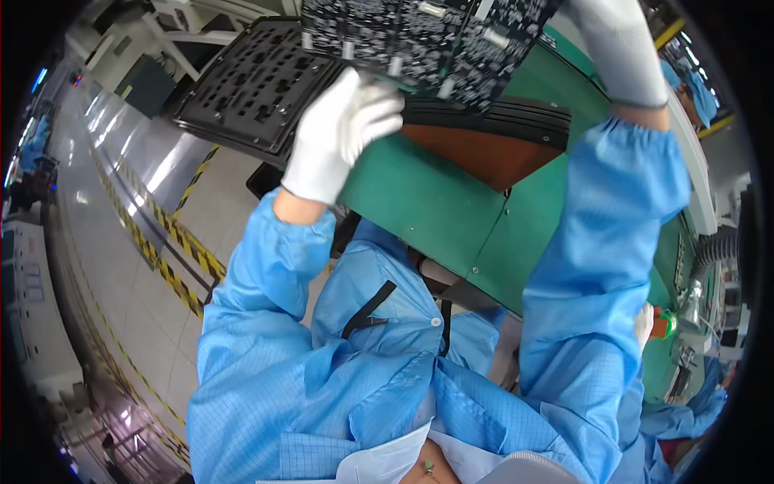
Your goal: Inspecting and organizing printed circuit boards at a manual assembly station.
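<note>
A large black circuit board panel (403, 40), dense with small pale components, is raised and tilted at the top, partly cut off by the frame. My right hand (617, 52), in a white glove, meets its upper right corner and appears to grip it; the fingertips are out of frame. My left hand (343, 137), also gloved in white, is by the panel's lower left edge with fingers apart, slightly blurred and holding nothing visible. Behind that hand lies a black tray-like fixture (254, 85) with many cutouts. Beneath the panel, a black-edged brown stand or box (492, 145) rests on the bench.
The green bench top (439, 206) stretches before me and to the right. Another person's gloved hand (644, 325) is beside a green-and-orange object (664, 324) at right. Yellow-black floor tape (197, 250) and a white machine cabinet (40, 306) are to the left.
</note>
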Demonstrator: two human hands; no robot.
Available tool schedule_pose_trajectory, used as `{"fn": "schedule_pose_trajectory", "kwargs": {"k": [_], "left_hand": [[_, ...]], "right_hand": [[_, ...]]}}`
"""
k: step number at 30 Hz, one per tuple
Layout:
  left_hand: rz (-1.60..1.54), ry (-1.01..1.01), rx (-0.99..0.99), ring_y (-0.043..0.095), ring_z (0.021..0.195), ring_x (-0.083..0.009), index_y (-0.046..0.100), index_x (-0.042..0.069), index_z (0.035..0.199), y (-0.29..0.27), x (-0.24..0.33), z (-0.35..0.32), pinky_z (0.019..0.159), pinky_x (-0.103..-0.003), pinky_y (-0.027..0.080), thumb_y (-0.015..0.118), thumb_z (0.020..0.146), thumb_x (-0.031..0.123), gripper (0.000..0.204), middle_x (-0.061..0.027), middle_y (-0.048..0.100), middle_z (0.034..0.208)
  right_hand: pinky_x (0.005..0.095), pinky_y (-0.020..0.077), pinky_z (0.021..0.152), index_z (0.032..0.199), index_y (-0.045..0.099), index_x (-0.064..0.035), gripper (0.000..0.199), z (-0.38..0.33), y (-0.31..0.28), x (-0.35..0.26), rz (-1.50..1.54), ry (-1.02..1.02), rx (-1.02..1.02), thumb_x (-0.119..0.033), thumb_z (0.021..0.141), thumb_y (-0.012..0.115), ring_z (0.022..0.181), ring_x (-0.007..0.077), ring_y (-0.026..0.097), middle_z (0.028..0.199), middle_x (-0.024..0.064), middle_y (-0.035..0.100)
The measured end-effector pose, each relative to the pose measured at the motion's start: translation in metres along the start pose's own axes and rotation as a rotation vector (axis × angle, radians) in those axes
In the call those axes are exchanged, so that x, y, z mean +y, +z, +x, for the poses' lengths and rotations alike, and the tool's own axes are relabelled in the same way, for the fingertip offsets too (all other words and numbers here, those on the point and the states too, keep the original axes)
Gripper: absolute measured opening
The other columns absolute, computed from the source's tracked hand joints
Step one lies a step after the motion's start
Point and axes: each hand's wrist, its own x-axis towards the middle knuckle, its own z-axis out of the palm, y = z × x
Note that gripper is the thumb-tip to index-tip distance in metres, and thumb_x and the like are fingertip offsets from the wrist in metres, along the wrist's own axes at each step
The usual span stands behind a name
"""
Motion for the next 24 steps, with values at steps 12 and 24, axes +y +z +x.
{"fn": "schedule_pose_trajectory", "kwargs": {"k": [12,24], "left_hand": [[1.146,0.476,-0.199,0.067,0.094,-0.0314,0.069,0.000,0.105,-0.002,-0.081,-0.045,0.086,-0.038,0.051,0.065,0.089,0.013,0.021,-0.0151,0.070,0.102],[1.217,0.531,-0.201,0.068,0.094,-0.0265,0.070,0.000,0.106,-0.003,-0.082,-0.046,0.086,-0.034,0.052,0.062,0.091,0.010,0.019,-0.0126,0.071,0.101]], "right_hand": [[0.0326,0.0495,0.074,0.106,0.070,0.0027,0.038,0.065,-0.022,-0.014,-0.799,0.549,-0.516,-0.030,0.090,0.063,0.078,0.0202,0.063,0.085,0.0146,0.070],[0.0339,0.0488,0.073,0.105,0.069,0.0037,0.033,0.063,-0.023,0.006,-0.681,0.381,-0.574,-0.025,0.091,0.061,0.073,0.0208,0.062,0.082,0.0139,0.069]]}}
